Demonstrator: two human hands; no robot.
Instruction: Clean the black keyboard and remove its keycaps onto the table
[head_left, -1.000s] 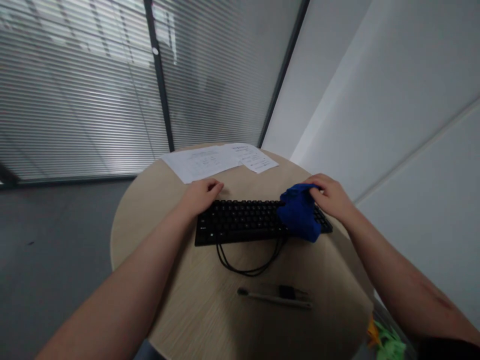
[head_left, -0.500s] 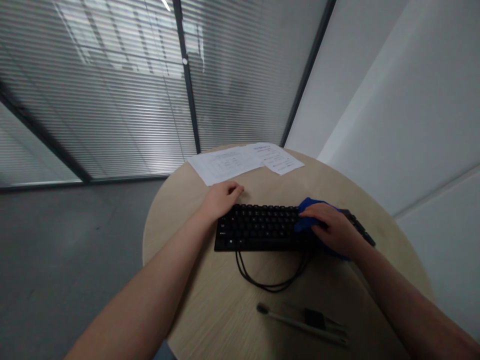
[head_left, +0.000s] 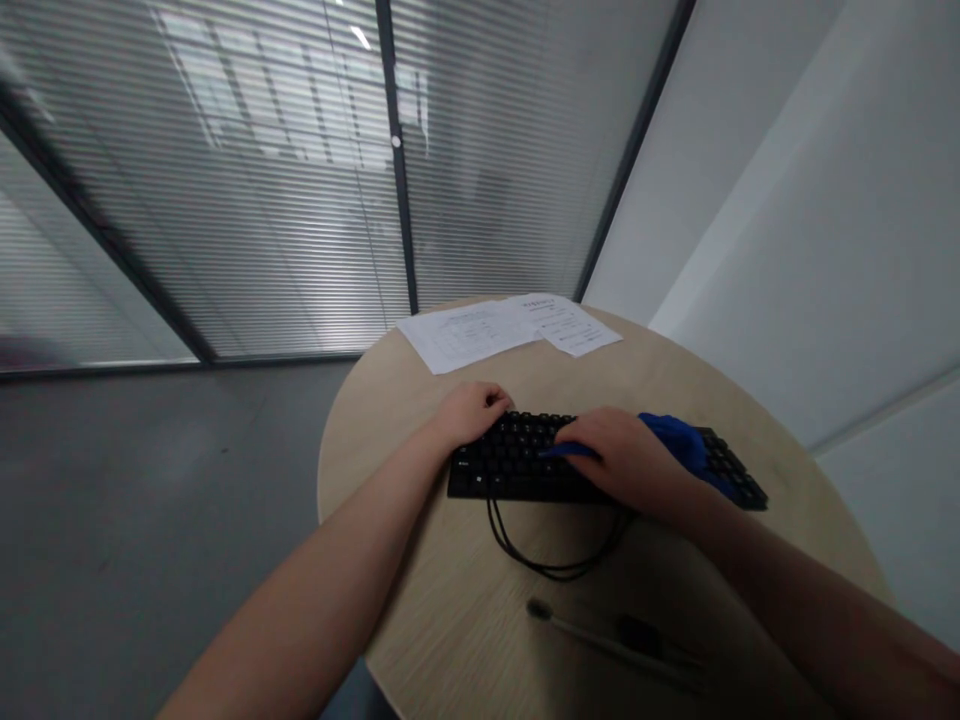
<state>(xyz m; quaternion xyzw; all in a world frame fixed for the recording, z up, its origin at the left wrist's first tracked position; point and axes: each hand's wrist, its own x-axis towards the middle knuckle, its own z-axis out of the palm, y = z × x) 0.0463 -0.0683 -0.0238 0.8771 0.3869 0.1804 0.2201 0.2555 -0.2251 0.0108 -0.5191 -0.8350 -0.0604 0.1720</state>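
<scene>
A black keyboard (head_left: 510, 470) lies on a round wooden table, its doubled black cable (head_left: 559, 573) looping out from the near side. At its back left corner, my left hand (head_left: 474, 412) grips the edge with curled fingers. My right hand (head_left: 619, 450) is closed on a blue cloth (head_left: 675, 440) and presses it on the middle keys. Part of the cloth pokes out past the fingertips, and the rest trails behind the hand across the right keys. The hand and forearm hide part of the keyboard's right half.
Printed paper sheets (head_left: 480, 335) lie at the table's far edge. A toothbrush (head_left: 592, 640) lies near me in shadow, beside a small dark object (head_left: 637, 633) I cannot make out. Blinds (head_left: 300, 200) behind glass and a white wall (head_left: 847, 220) stand beyond the table (head_left: 442, 620).
My right hand has slid left along the keys with the cloth, uncovering more cloth on its right. My left hand stays at the keyboard's back left corner. The whole view has shifted slightly.
</scene>
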